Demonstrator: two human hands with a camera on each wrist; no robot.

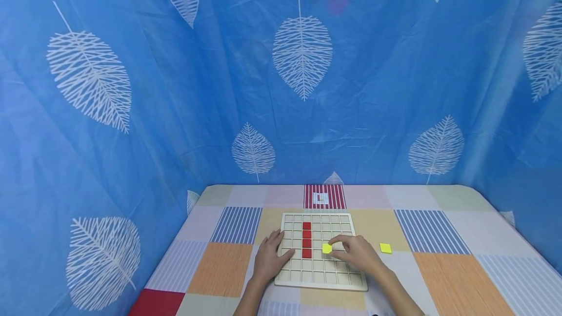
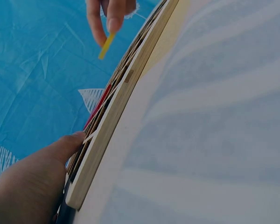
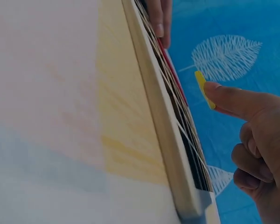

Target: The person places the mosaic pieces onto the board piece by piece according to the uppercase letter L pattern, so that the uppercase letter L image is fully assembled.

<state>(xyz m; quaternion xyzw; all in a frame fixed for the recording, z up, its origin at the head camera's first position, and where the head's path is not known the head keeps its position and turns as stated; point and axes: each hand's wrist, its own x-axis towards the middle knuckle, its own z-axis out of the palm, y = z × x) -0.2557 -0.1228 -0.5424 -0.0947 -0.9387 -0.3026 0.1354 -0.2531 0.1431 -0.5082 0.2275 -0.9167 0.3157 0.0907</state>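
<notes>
A pale wooden grid board [image 1: 298, 277] lies on the table, with several red square tiles [image 1: 306, 241] in one column of its cells. My right hand [image 1: 357, 253] pinches a yellow square tile [image 1: 327, 248] between thumb and finger, over the board's right half. In the right wrist view that tile [image 3: 205, 90] is held edge-on above the grid, other fingers curled in. My left hand [image 1: 269, 259] rests at the board's left edge, fingers extended and thumb on the grid. Its thumb also lies on the board in the left wrist view.
Another yellow tile [image 1: 385, 248] lies on the cloth to the right of the board. A patchwork tablecloth [image 1: 224, 267] covers the table. Blue curtains [image 1: 351, 126] with white leaf prints hang behind and on both sides.
</notes>
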